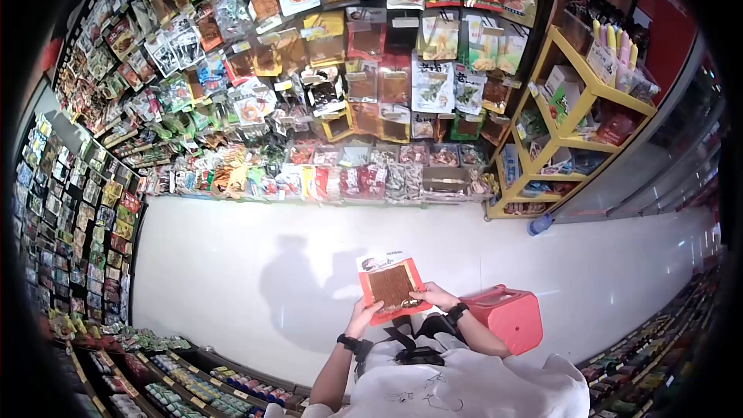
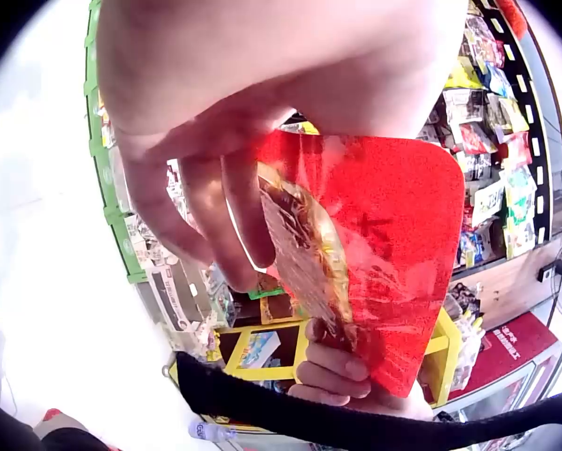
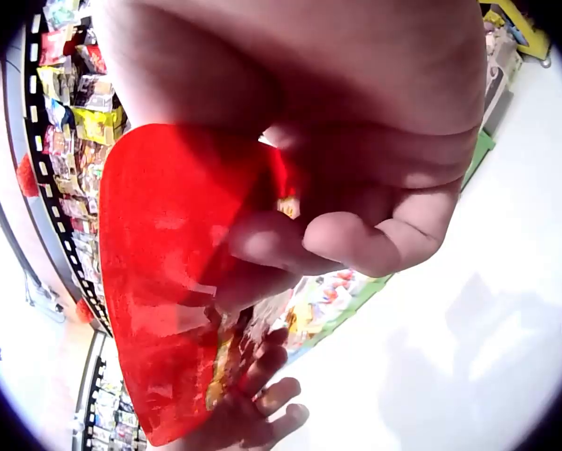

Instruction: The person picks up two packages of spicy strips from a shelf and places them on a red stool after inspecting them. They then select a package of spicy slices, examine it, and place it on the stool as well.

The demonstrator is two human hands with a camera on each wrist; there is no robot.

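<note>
A flat red and white packet (image 1: 392, 288) with a clear window showing brown strips is held in front of the body. The left hand (image 1: 361, 317) pinches its lower left edge, thumb on the front; the right hand (image 1: 435, 296) pinches its right edge in the same way. In the left wrist view the left hand's fingers (image 2: 229, 211) lie behind the red packet (image 2: 393, 244). Curled fingers of the right hand (image 3: 346, 240) support the packet (image 3: 168, 272) in the right wrist view.
Racks of hanging snack packets (image 1: 325, 39) fill the wall ahead, with more at the left. A yellow shelf unit (image 1: 576, 139) stands at the right, a red stool (image 1: 507, 317) beside the person. Sloped shelves (image 1: 178, 387) line the lower left. The floor (image 1: 217, 263) is white.
</note>
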